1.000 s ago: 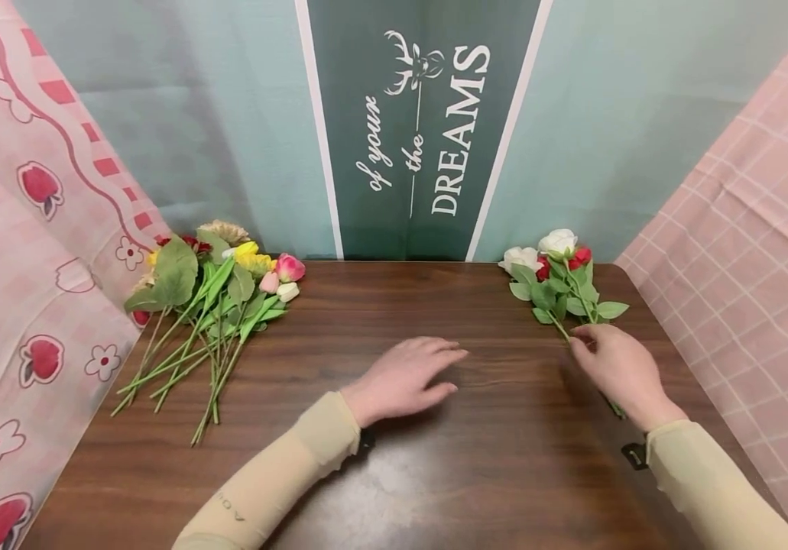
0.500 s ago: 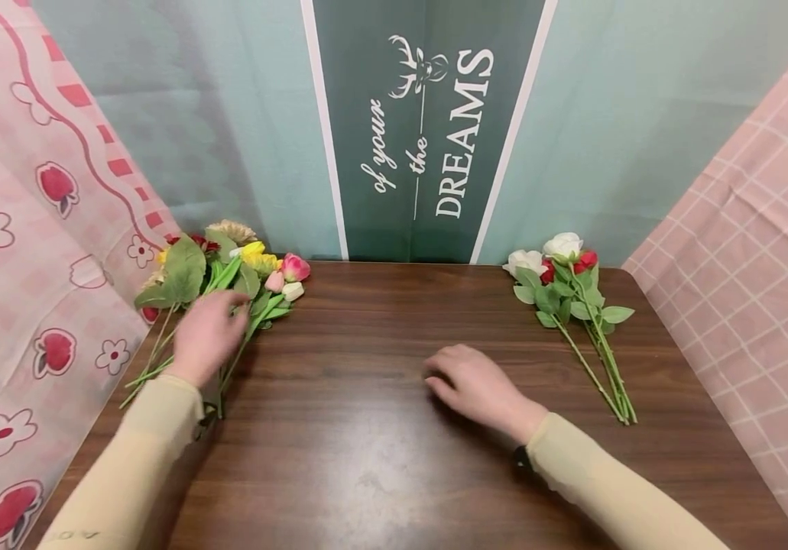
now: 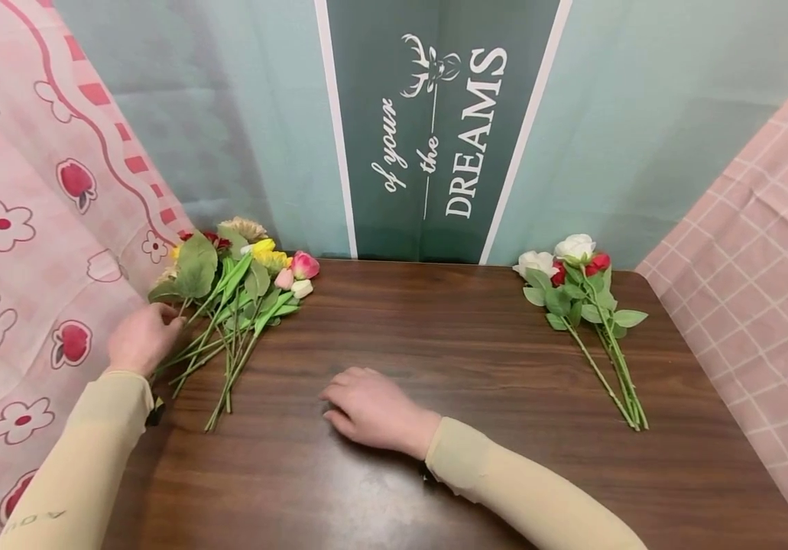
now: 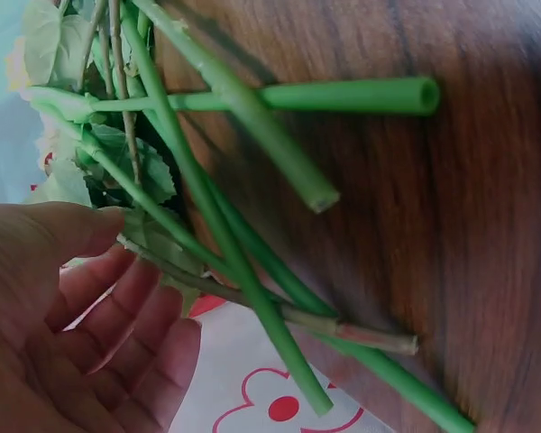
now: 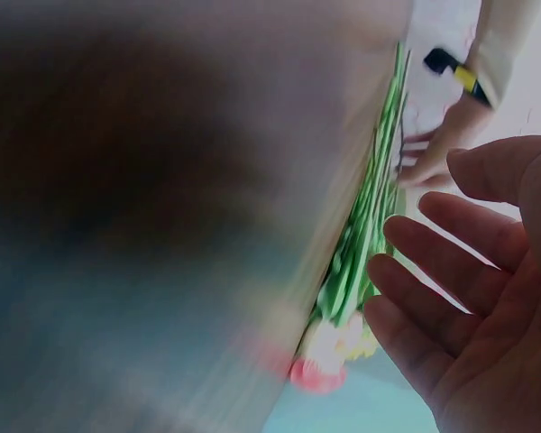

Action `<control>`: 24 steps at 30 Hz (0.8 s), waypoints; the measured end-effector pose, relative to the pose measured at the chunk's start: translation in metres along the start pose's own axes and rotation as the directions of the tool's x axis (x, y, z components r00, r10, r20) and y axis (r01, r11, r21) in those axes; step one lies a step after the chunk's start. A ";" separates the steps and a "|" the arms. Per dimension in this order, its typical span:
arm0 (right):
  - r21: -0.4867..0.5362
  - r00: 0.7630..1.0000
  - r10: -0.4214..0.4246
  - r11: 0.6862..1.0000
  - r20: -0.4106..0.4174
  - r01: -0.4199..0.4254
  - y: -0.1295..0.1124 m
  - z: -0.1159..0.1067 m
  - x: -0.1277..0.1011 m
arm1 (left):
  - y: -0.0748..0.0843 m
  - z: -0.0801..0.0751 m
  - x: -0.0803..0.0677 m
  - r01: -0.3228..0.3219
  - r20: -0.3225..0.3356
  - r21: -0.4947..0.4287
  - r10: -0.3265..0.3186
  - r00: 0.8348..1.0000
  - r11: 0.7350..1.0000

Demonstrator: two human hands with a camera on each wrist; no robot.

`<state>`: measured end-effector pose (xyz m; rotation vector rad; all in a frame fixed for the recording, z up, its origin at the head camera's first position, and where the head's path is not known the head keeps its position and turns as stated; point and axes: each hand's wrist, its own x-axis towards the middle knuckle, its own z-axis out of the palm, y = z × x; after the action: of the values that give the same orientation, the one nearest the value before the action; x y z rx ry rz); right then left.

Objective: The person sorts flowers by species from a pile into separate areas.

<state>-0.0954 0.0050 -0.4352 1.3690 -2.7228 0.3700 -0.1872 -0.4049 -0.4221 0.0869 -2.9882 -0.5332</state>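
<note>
A mixed bunch of artificial flowers (image 3: pixel 228 298) is seen lying at the far left corner of the dark wooden table (image 3: pixel 435 344), its green stems fanned toward the near edge. The left hand (image 3: pixel 139 336) is placed at the bunch's outer side, by the table's left edge; in the left wrist view its fingers (image 4: pixel 135 325) are shown relaxed and slightly bent, touching the nearest stems without being closed round any of them. The right hand (image 3: pixel 373 405) is laid palm down on the table near the middle, well apart from both bunches; in the right wrist view its fingers (image 5: pixel 451 271) are spread wide and nothing is held. A smaller bunch of white and red roses (image 3: pixel 582 298) is laid at the far right of the table, untouched. A green banner (image 3: pixel 435 130) lettered "DREAMS" is hung behind the table, and pink patterned cloth (image 3: pixel 15 229) is draped at the left side.
</note>
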 end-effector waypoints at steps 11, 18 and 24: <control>-0.008 0.999 0.035 0.999 0.011 -0.035 0.001 -0.002 -0.005 | 0.000 0.004 0.006 0.024 0.011 -0.064 -0.023 1.000 0.998; 0.032 0.993 0.121 0.992 -0.006 -0.121 0.021 -0.011 -0.017 | 0.016 -0.009 0.002 -0.011 -0.043 -0.106 0.006 0.999 0.994; 0.068 0.981 0.179 0.982 -0.078 -0.174 0.042 -0.019 -0.030 | 0.059 -0.023 -0.001 -0.098 -0.086 -0.116 0.088 0.992 0.988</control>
<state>-0.1114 0.0574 -0.4298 1.0999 -2.7922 0.5135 -0.1857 -0.3574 -0.3800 -0.0402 -2.8574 -0.6798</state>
